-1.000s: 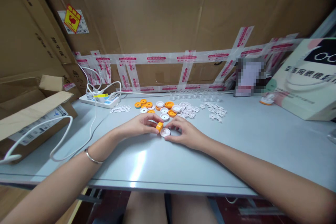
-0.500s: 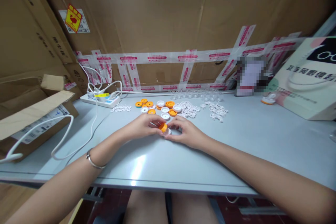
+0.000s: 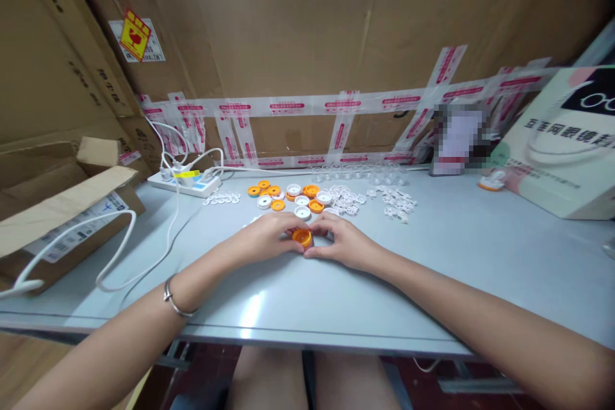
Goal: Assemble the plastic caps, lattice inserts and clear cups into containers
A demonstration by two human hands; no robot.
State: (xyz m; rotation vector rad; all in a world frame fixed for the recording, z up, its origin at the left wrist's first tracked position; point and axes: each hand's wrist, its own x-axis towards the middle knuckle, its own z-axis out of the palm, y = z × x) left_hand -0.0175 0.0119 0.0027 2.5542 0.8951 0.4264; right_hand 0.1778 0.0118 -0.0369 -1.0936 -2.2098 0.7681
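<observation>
Between the fingertips of both hands sits an orange round plastic cap [image 3: 302,238], its hollow side facing me. My left hand [image 3: 269,235] pinches it from the left, and my right hand [image 3: 340,240] grips it from the right. Whatever lies under or behind the cap is hidden. Just beyond the fingers is a white round cap [image 3: 302,212] on the table. Around it are several more orange and white caps, among them an orange cap [image 3: 278,205] with a central hole.
Small white plastic parts [image 3: 346,198] lie in piles behind my right hand. Clear cups [image 3: 360,173] line the back of the table [image 3: 336,307]. A power strip [image 3: 185,184] with white cables and an open carton [image 3: 72,205] stand left; a printed box [image 3: 552,147] stands right.
The orange cap has turned so that its hollow now faces me. The clear and white part seen below it earlier no longer shows. Both hands stay nearly in place.
</observation>
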